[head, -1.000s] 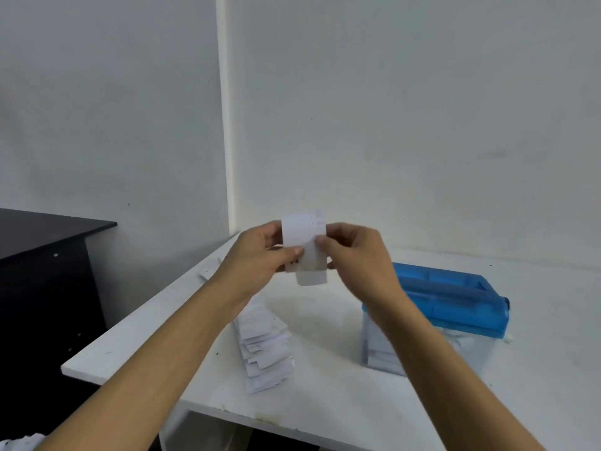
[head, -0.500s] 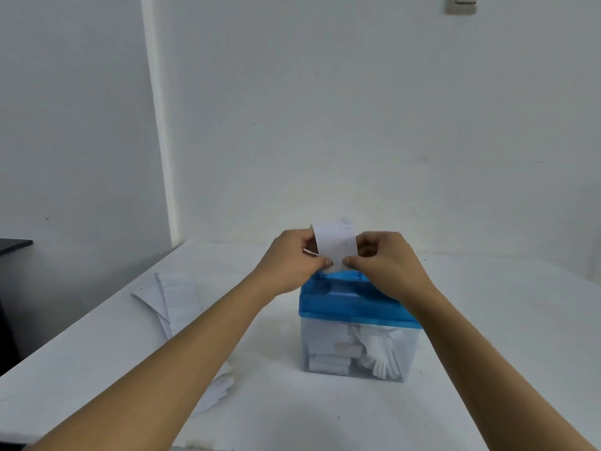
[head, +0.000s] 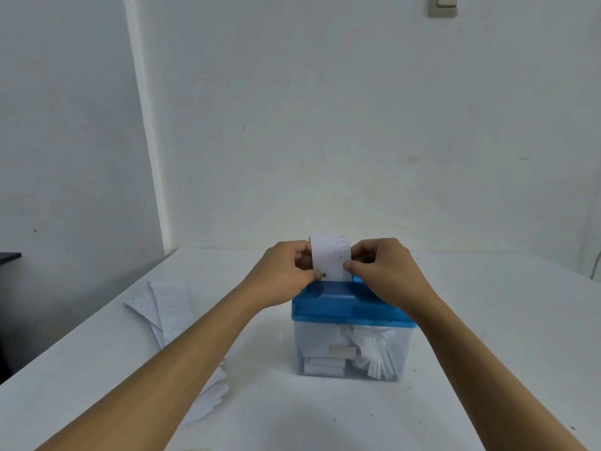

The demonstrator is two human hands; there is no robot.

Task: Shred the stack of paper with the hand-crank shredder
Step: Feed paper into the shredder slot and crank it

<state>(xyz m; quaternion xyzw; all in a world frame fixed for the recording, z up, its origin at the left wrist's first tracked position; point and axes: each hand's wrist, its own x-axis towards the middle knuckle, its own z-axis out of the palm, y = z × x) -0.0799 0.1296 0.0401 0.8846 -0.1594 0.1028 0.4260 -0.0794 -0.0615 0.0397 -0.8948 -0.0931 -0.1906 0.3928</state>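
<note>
A small shredder with a blue lid (head: 344,305) and a clear bin (head: 351,353) holding white strips stands at the middle of the white table (head: 487,336). A narrow slip of paper (head: 330,257) stands upright over the lid's slot, its lower edge at the slot. My left hand (head: 286,275) pinches its left edge and my right hand (head: 383,268) pinches its right edge. The stack of paper (head: 169,307) lies fanned out on the table to the left, partly hidden by my left forearm. No crank shows.
A white wall rises right behind the table, with a corner post (head: 146,125) at left. A dark piece of furniture (head: 9,255) shows at the far left edge. A wall switch (head: 444,4) sits high at right.
My head turned from the stack toward the shredder, which now sits centred. Both hands carried the slip from above the stack to the lid and lowered it onto the slot.
</note>
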